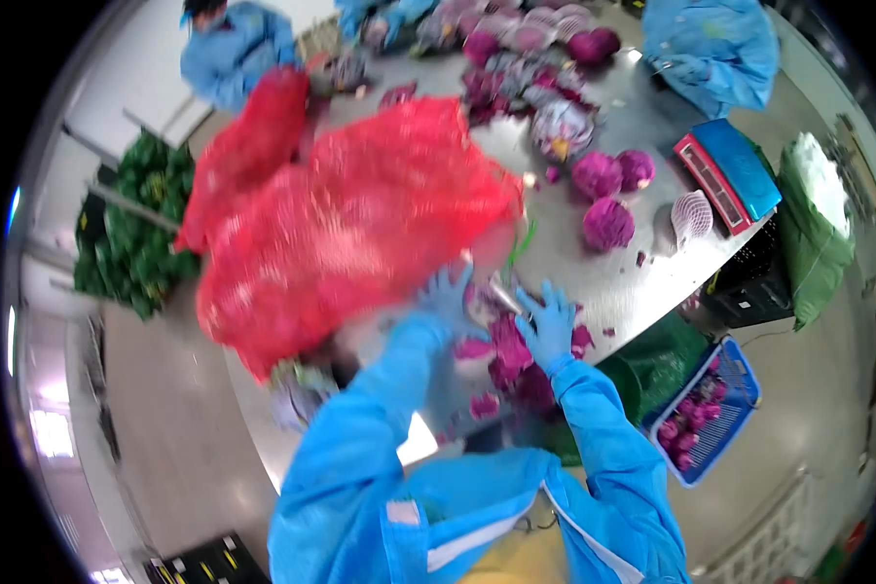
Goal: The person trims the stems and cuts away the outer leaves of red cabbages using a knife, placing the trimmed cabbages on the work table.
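Note:
My left hand (445,300), in a blue glove, lies at the near edge of a big red mesh bag (350,214), its fingers stretched out. Its outline is a little blurred. To the right, my right hand (550,329), gloved too, has its fingers apart over the steel table. Between the two hands is a short shiny silver object (506,295); its kind is unclear, and my right fingertips are close to its end. Loose purple cabbage leaves (511,352) lie below it. A green strip (523,243) lies just beyond.
Trimmed red cabbages (608,224) sit right of centre, near a white foam net (692,216) and a scale (728,175). Untrimmed cabbages (562,128) pile up behind. A blue basket (740,404) holds purple pieces on the floor. Co-workers (715,49) in blue stand across the table.

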`<state>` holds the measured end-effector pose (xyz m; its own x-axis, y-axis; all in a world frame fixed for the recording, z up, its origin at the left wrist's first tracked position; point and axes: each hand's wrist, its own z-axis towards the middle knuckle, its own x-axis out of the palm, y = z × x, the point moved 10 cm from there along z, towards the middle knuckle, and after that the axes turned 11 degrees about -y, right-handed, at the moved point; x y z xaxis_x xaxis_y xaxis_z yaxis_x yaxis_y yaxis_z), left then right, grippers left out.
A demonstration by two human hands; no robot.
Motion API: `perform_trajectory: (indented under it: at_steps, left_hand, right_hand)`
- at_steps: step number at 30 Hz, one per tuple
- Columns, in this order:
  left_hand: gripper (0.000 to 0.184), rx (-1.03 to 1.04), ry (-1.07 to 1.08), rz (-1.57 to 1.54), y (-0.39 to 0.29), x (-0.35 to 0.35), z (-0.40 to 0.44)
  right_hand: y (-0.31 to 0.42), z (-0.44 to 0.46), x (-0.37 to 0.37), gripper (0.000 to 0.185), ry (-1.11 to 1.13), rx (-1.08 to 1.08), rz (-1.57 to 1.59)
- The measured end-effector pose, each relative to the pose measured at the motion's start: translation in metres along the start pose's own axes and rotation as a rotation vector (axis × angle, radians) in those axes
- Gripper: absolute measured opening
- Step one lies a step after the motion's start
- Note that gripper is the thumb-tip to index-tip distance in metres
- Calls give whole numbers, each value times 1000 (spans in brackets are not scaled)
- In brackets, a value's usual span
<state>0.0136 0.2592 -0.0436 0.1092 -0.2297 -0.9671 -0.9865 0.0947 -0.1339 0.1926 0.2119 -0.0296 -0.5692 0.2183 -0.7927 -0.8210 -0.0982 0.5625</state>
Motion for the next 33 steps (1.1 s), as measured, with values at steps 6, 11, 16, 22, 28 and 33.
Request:
perform_trajectory:
  at_steps: [6,11,16,22,28,33]
  left_hand:
    - [106,244,-272,-20,4,25,-26]
    - [125,384,-172,-99,-46,35,-104]
    - [127,283,-227,-64,-83,54,-122]
    - [114,497,-151,-57,-140,82,-138]
    - [106,693,-215,-135,-194,96,-160]
    - [97,885,92,-231,-224,125,-201]
  right_hand:
    - [-14,-3,25,39,83,-9,-86]
    - [-10,-15,14,31,43,-107,-90]
    - [-18,-45,-3,31,50,-144,-40]
    - [-66,-96,-49,32,-81,-68,50]
    - [-125,-160,-52,36,-101,159,198]
    - [-169,-208,-26,43,-9,384,208]
